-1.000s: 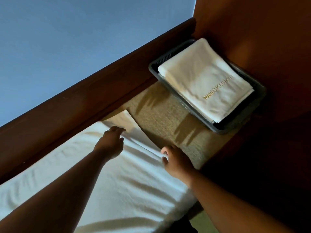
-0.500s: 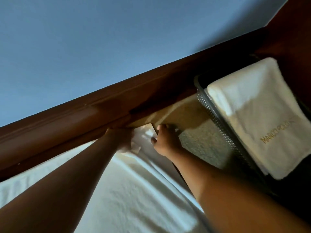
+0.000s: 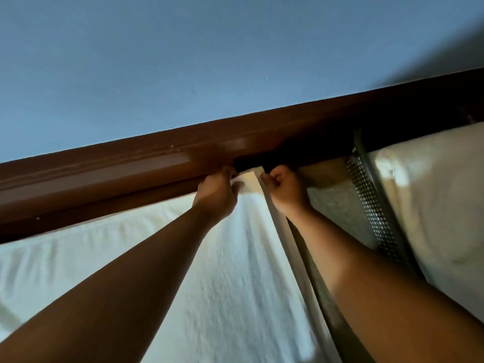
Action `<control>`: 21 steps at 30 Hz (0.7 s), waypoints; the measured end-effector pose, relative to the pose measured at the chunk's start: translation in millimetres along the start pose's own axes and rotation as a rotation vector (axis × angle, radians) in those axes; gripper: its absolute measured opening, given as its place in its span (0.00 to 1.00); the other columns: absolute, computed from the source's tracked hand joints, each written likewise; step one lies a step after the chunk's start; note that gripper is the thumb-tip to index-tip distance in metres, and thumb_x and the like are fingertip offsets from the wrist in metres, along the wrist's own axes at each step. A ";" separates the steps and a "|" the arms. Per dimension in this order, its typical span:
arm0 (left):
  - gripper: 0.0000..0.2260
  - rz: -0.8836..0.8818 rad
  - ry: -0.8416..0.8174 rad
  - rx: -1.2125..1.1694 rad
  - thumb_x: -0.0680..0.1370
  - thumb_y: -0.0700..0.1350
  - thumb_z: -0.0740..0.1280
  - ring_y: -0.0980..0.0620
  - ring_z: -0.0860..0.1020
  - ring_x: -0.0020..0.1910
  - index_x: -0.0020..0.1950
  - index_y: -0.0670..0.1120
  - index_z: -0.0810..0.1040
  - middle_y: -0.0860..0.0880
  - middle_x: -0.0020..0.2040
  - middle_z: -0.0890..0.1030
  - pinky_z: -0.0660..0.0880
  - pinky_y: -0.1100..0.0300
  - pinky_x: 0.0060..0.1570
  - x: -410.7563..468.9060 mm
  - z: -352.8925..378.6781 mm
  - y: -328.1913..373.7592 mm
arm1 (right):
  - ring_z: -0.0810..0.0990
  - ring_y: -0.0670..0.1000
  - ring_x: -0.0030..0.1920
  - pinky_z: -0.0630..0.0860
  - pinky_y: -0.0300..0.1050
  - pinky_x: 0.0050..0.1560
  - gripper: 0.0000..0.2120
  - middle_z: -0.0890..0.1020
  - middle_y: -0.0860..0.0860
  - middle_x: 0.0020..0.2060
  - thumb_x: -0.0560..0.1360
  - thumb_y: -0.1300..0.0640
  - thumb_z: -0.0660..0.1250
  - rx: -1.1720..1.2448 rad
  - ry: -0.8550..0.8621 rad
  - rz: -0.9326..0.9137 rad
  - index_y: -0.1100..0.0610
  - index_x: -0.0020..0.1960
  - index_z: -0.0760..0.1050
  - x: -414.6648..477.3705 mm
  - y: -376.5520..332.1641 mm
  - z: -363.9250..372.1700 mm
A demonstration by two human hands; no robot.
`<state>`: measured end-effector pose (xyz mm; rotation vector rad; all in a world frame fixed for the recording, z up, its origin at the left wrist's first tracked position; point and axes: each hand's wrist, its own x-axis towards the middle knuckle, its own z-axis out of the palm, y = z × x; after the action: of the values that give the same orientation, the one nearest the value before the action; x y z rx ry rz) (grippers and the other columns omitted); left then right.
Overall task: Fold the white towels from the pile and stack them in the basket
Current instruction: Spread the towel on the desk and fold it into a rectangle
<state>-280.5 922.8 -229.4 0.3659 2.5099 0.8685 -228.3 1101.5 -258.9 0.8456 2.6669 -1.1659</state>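
Observation:
A large white towel (image 3: 230, 271) lies spread flat across the surface in front of me. My left hand (image 3: 217, 191) grips its far corner area against the wooden rail, fingers curled into the cloth. My right hand (image 3: 284, 189) pinches the towel's far right edge, where the hem runs toward me. To the right stands a grey perforated basket (image 3: 372, 205) holding a folded white towel (image 3: 434, 205).
A dark brown wooden rail (image 3: 131, 176) runs across the far side, right behind both hands. Above it is a blue wall (image 3: 209, 61). A strip of beige textured surface (image 3: 332, 205) lies between the towel and the basket.
Both hands have reached forward from the towel's middle to its far edge at the rail and have taken hold of the cloth. The view has tilted up and shifted, sliding the basket rightward.

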 end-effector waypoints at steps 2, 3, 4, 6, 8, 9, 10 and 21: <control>0.14 -0.014 0.015 0.012 0.82 0.49 0.65 0.38 0.79 0.60 0.66 0.47 0.76 0.43 0.60 0.82 0.75 0.44 0.61 7.5 5.4 1.8 | 0.76 0.51 0.34 0.70 0.47 0.37 0.23 0.74 0.52 0.32 0.80 0.38 0.61 0.226 -0.163 0.090 0.57 0.41 0.73 -12.3 2.4 -3.8; 0.14 -0.026 0.019 0.006 0.82 0.49 0.65 0.38 0.79 0.61 0.66 0.47 0.76 0.43 0.60 0.82 0.75 0.44 0.62 11.9 7.7 2.6 | 0.74 0.51 0.33 0.68 0.45 0.36 0.27 0.73 0.53 0.32 0.77 0.34 0.62 0.276 -0.237 0.098 0.59 0.40 0.72 -17.5 5.2 -4.7; 0.14 -0.036 0.023 -0.005 0.81 0.48 0.66 0.38 0.78 0.62 0.67 0.48 0.77 0.44 0.60 0.83 0.74 0.44 0.63 15.3 11.0 4.6 | 0.72 0.51 0.33 0.66 0.44 0.36 0.28 0.71 0.54 0.32 0.75 0.33 0.65 0.274 -0.299 0.073 0.59 0.39 0.71 -22.2 9.1 -6.3; 0.15 -0.056 0.032 -0.021 0.81 0.48 0.66 0.40 0.78 0.63 0.67 0.48 0.78 0.45 0.61 0.82 0.73 0.45 0.64 20.7 16.0 7.7 | 0.68 0.49 0.32 0.63 0.44 0.36 0.19 0.68 0.51 0.30 0.76 0.43 0.69 0.102 -0.344 0.024 0.56 0.37 0.69 -26.2 17.9 -9.8; 0.14 -0.065 0.049 -0.038 0.80 0.49 0.68 0.41 0.78 0.63 0.66 0.49 0.79 0.46 0.61 0.83 0.73 0.47 0.65 24.1 19.4 12.0 | 0.70 0.49 0.32 0.65 0.44 0.36 0.15 0.72 0.48 0.30 0.79 0.50 0.66 -0.020 -0.232 0.043 0.54 0.37 0.69 -23.1 25.2 -10.8; 0.14 -0.058 0.060 -0.048 0.80 0.49 0.69 0.41 0.78 0.62 0.65 0.49 0.79 0.47 0.61 0.83 0.73 0.47 0.64 24.9 20.3 14.5 | 0.70 0.51 0.32 0.65 0.44 0.36 0.16 0.71 0.48 0.29 0.80 0.52 0.65 -0.018 -0.161 0.066 0.54 0.36 0.68 -21.1 27.8 -10.2; 0.14 -0.037 0.068 -0.049 0.79 0.49 0.70 0.42 0.79 0.62 0.64 0.49 0.79 0.47 0.60 0.83 0.74 0.48 0.63 24.9 21.0 16.1 | 0.68 0.52 0.32 0.63 0.45 0.35 0.17 0.69 0.49 0.28 0.80 0.53 0.64 -0.012 -0.099 0.079 0.54 0.34 0.65 -18.1 30.6 -8.6; 0.28 0.079 0.207 0.447 0.81 0.57 0.60 0.36 0.68 0.70 0.78 0.46 0.64 0.40 0.74 0.69 0.67 0.39 0.69 -121.7 -13.8 -122.4 | 0.77 0.64 0.56 0.75 0.53 0.51 0.12 0.75 0.61 0.60 0.76 0.60 0.67 -0.368 0.165 0.046 0.59 0.59 0.72 -49.6 -0.3 16.0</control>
<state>-194.7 775.1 -257.2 0.5443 2.8946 0.3765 -188.7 1067.9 -254.5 0.9622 2.8428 -0.5868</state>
